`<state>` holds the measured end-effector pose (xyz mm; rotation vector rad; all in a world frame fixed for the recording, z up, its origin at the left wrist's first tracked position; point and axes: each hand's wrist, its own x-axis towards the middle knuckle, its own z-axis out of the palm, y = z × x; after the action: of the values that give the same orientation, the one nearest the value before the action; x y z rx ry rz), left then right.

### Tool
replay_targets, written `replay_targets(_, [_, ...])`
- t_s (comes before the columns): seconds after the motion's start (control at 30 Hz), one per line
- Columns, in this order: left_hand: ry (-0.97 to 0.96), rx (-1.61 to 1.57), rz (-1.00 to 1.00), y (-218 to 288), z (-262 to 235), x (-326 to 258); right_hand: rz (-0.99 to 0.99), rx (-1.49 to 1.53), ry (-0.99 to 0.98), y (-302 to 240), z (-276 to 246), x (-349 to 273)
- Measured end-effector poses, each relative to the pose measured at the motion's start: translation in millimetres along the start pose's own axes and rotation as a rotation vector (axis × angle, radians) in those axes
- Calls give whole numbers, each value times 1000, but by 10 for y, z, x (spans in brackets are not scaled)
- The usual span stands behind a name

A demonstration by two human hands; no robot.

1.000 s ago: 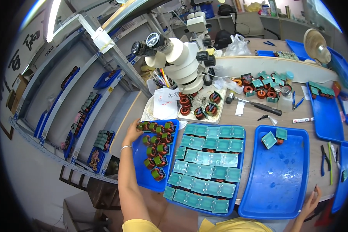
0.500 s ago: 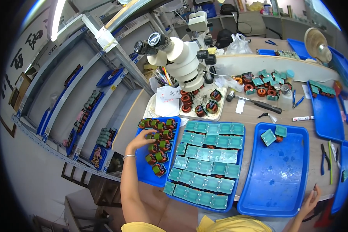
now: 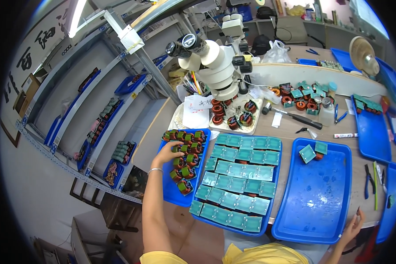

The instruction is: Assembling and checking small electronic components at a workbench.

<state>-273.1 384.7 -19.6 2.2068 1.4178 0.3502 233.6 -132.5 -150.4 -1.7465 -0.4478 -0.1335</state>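
My left hand (image 3: 167,153) reaches into the left blue tray (image 3: 168,198), with fingers and thumb closed around one green-and-copper wound coil (image 3: 176,149) among several like it. Part of that coil is hidden by the fingers. Beside this tray, a middle blue tray (image 3: 269,210) is covered with rows of coils topped by square green circuit boards (image 3: 230,185). My right hand (image 3: 351,225) is held at the table's front edge, right of a third blue tray (image 3: 310,207). Its fingers are loosely extended and nothing shows in them. Two board-topped coils (image 3: 307,153) sit at the back of that third tray.
A microscope (image 3: 215,66) stands behind the trays, with loose coils (image 3: 246,118) on a pale board under it. A hammer (image 3: 295,116), pliers (image 3: 368,181) and a marker (image 3: 346,135) lie on the table. Shelving (image 3: 103,81) rises at the left.
The view has shifted slightly, so the trays and microscope appear a little farther right. My left hand stays on the same coil, and my right hand keeps its place.
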Motion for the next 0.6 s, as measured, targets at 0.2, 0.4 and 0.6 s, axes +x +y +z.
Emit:
replay_targets(0.2, [-129, -93, -80, 31, -58, 36, -149, 41, -8, -62, 58, 1])
replay_targets(0.4, [-100, -243, 6, -157, -12, 32, -184, -28, 26, -15, 58, 19])
replay_targets(0.6, [-56, -309, 74, -195, 27, 33, -83, -28, -38, 47, 6, 20])
